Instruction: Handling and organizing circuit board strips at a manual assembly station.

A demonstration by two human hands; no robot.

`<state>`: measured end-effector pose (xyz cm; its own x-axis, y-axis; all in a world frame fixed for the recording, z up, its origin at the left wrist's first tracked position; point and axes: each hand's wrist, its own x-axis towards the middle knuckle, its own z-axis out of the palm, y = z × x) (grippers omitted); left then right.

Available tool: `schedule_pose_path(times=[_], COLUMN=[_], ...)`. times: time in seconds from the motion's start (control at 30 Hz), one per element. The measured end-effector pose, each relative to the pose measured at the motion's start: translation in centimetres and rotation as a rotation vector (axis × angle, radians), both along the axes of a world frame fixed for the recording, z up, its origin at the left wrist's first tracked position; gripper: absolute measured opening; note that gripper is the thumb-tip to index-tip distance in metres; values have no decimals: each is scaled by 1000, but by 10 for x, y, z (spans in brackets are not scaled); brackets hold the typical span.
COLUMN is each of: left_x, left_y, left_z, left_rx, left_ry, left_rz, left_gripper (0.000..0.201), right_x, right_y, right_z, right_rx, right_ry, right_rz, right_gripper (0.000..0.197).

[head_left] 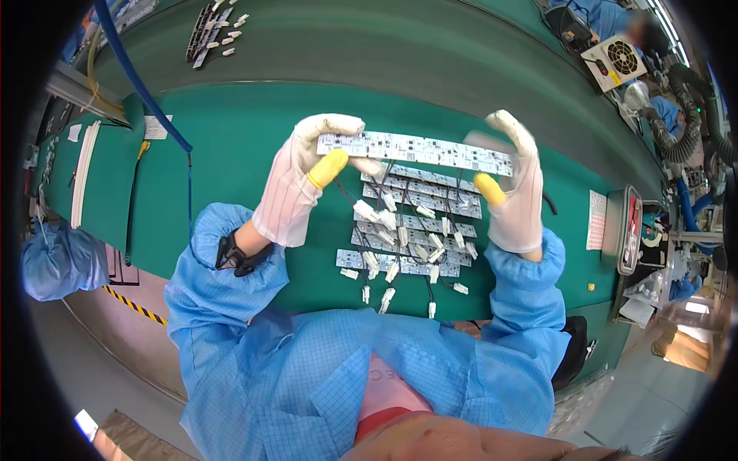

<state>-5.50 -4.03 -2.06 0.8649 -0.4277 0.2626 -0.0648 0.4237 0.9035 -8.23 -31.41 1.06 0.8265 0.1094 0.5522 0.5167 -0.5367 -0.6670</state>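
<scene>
A long white circuit board strip (419, 149) is raised above the green table mat. Its left end is pinched in my left hand (304, 165), which wears a white glove with a yellow thumb cot. My right hand (519, 173), gloved the same way, is around the strip's right end with index finger and thumb spread apart; whether the palm touches the strip is hard to tell. Below lie several similar circuit boards (350, 261) in rows, with dark wires and white plug connectors (388, 219) spread over them.
A blue hose (138, 77) hangs at the left, near white strips (84, 173) and a dark cable (134, 200). More boards (204, 34) lie beyond the mat. A metal-rimmed tray (630, 230) stands at the right. Another person's blue sleeve (65, 261) is at the far left.
</scene>
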Motion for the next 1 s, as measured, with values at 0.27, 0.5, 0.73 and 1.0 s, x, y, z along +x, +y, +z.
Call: schedule_pose_path(times=[0.27, 0.5, 0.73, 1.0], left_x=[-10, -12, -15, -14], left_y=[4, 7, 18, 21], left_z=[-12, -12, 1, -3], left_rx=[227, 128, 475, 406], left_ry=[-39, -15, -343, -239], left_rz=[43, 49, 151, 124], left_gripper=[59, 52, 45, 54], right_x=[-21, -25, -29, -33], right_y=[-10, -4, -15, -22], right_z=[-1, 8, -5, 0], right_rx=[238, 247, 547, 613], right_ry=[537, 520, 369, 459], right_rz=[36, -72, 49, 74], right_gripper=[31, 38, 39, 60])
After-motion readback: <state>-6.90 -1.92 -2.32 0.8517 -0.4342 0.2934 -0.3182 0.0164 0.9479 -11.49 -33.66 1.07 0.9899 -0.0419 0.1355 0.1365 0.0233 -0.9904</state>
